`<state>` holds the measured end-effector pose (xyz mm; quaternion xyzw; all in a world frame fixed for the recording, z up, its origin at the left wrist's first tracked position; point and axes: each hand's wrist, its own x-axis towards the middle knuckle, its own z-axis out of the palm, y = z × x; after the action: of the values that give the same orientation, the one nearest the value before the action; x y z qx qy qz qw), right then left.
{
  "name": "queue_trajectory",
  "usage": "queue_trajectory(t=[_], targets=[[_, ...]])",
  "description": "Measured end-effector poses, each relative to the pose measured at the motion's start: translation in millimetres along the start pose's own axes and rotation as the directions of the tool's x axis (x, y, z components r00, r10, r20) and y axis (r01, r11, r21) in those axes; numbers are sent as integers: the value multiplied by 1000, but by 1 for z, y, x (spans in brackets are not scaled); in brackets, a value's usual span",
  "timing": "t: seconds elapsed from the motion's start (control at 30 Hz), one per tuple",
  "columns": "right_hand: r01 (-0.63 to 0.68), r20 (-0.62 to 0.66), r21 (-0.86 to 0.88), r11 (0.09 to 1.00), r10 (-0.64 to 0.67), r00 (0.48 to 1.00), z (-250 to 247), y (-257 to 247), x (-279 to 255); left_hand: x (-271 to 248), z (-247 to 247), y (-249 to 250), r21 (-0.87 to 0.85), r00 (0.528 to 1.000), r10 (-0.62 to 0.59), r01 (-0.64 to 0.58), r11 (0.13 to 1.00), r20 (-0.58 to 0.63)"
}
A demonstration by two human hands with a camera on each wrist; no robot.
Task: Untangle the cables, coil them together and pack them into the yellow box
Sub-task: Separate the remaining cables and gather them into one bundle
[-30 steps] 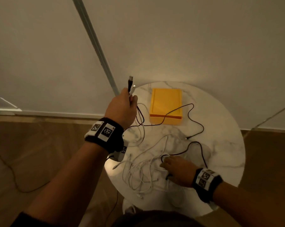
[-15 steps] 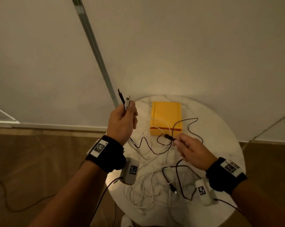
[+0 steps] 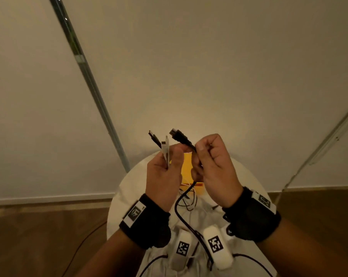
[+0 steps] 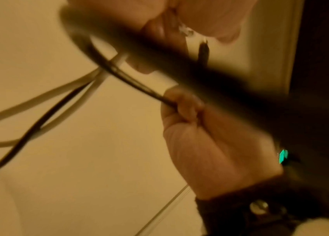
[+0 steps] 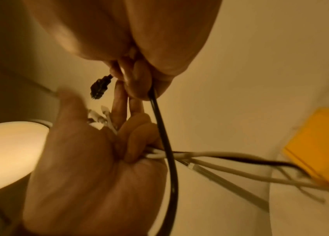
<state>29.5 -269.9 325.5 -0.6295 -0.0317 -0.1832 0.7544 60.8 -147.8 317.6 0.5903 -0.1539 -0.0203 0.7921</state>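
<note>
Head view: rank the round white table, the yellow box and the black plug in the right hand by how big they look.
1. Round white table, largest by far.
2. Yellow box, though the hands cover most of it.
3. Black plug, pinched by the right hand; it sits nearer the camera, so it looks larger than it is.

Two hands showing, left hand [image 3: 162,177] and right hand [image 3: 217,172], three cable plugs sticking up, one yellow box [image 3: 186,172], one round table [image 3: 247,180]
</note>
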Motion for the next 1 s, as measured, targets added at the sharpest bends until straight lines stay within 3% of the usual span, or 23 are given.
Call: queue_trajectory(t=[0.13,0.23,0.3,0.4,0.47,0.57,0.7,0.83,0.93,1.0], targets=[[123,86,-205,971,-107,991,1,-9,-4,1,12,5,164,993,116,-114,980,-6],[120,129,-315,941,-82,988,1,-9,-9,2,14,9,148,988,155,-152,977,-7],[1,161,-302,953,50,986,3,-9,-11,5,16,12,84,991,134,-133,988,-6],[-176,372,-107,979,204,906,6,-4,-15,9,19,24,42,994,103,-105,994,38],[-166,428,-127,978,205,880,4,0,-16,10,19,32,34,990,99,-103,994,105],[-34,351,-339,940,159,923,-10,5,-9,11,12,46,-129,986,7,15,992,164],[111,377,-540,835,122,918,-30,14,5,7,6,46,-106,988,14,2,994,151],[213,362,-777,593,143,921,-59,45,18,11,-4,48,-11,989,138,-137,990,61],[100,197,-897,430,188,962,-101,65,25,25,-30,68,30,963,254,-252,967,-89],[-2,84,-922,388,204,975,-129,74,25,33,-52,80,230,898,407,-366,902,-166]])
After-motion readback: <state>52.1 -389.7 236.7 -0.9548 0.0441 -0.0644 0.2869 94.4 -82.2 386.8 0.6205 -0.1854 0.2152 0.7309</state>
